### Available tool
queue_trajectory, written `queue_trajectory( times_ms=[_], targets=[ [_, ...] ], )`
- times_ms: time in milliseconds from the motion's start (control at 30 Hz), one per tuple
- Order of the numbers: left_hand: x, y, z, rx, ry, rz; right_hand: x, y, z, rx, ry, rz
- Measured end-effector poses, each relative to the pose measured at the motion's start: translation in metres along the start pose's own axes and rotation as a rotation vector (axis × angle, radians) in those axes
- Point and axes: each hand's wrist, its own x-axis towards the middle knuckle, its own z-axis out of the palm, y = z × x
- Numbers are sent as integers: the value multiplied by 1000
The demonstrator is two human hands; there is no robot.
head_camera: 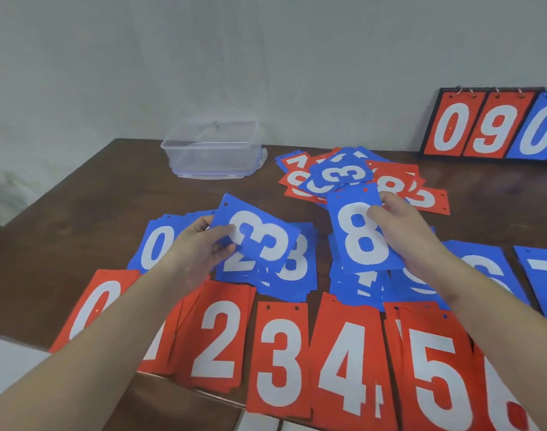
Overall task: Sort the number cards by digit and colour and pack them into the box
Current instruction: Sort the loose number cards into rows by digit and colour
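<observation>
My left hand [200,247] pinches a blue 3 card [259,234], tilted, above the blue 2 and 3 piles [297,265]. My right hand [403,231] holds a blue 8 card [359,234] upright above the middle blue piles. Blue piles run in a row from the blue 0 [155,244] to the blue 7 [543,275]. Red piles lie nearer me: 0 [95,300], 2 [216,337], 3 [281,356], 4 [347,362], 5 [434,371]. An unsorted heap of red and blue cards [359,175] lies farther back. The clear plastic box [213,150] stands empty at the table's far side.
A scoreboard flip stand [496,126] showing red 0, red 9 and blue 0 leans on the wall at the back right. The brown table's left edge [48,197] runs diagonally. A white surface [10,362] sits at the near left.
</observation>
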Motion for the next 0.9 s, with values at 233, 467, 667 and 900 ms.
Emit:
queue_trajectory(
  times_ms=[233,467,667,900],
  targets=[
    [21,1,29,247,0,31,4,7,-7,-71,-34,7],
    [60,-10,67,704,-17,157,-3,10,-32,-91,30,16],
    [67,-14,73,1383,108,469,-23,15,-54,-160,139,39],
    [39,-23,91,1251,-57,613,-68,23,-90,-182,230,118]
  ],
)
